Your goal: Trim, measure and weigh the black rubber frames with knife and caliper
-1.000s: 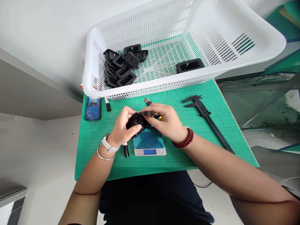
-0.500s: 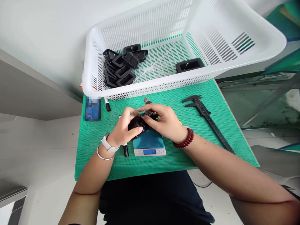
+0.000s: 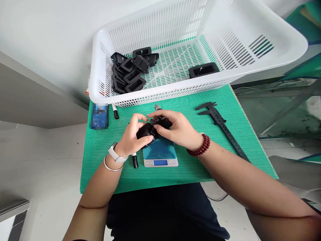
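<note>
My left hand (image 3: 132, 138) grips the left side of a black plastic part (image 3: 143, 132), its thumb lying across the near face. My right hand (image 3: 178, 129) pinches the ragged right edge of that part between thumb and fingers. The part is held above a small digital scale (image 3: 160, 153), whose blue pan and lit display show below it. Beyond my right hand, the metal tip of a tool (image 3: 157, 107) sticks out, the rest hidden. A black-capped marker (image 3: 134, 161) lies left of the scale, partly under my left hand.
A large white basket (image 3: 160, 95) stands at the back, holding several black frame parts (image 3: 132, 75) on its left and one (image 3: 204, 69) on its right. A black caliper (image 3: 223, 125) lies right on the green mat (image 3: 200, 170). A blue box (image 3: 99, 117) and another marker (image 3: 115, 111) lie left.
My right hand has shifted slightly right and rolled a little, and more of the part's ragged edge shows between its thumb and fingers. My left hand has barely moved.
</note>
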